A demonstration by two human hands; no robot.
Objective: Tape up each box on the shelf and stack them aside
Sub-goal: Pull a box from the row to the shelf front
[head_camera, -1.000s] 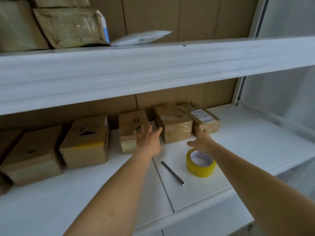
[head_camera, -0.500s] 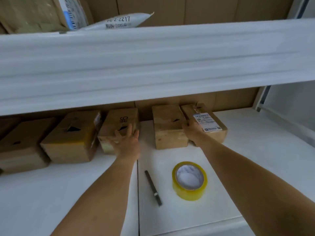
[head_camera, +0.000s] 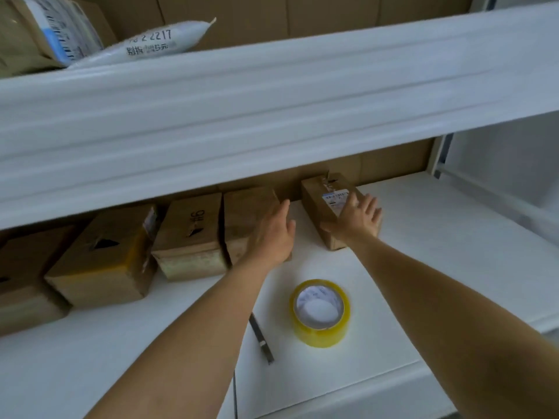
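Several brown cardboard boxes stand in a row at the back of the white lower shelf (head_camera: 438, 237). My right hand (head_camera: 357, 219) rests on top of the rightmost box (head_camera: 320, 195), which carries a white label; its fingers are spread and the thumb lies along the box's front left edge. My left hand (head_camera: 273, 234) lies flat with straight fingers on the right side of the plain box (head_camera: 245, 213) beside it. A gap separates these two boxes. A yellow tape roll (head_camera: 320, 313) lies flat in front of them.
A dark thin cutter (head_camera: 261, 340) lies left of the tape. Further left stand a printed box (head_camera: 190, 228), a box with yellow tape (head_camera: 106, 258) and another box (head_camera: 24, 267). The upper shelf (head_camera: 272, 116) overhangs closely and holds parcels (head_camera: 145, 43).
My left hand moved right from the printed box to the plain box. My right hand shifted onto the labelled box's top, and that box now stands apart from the plain one.
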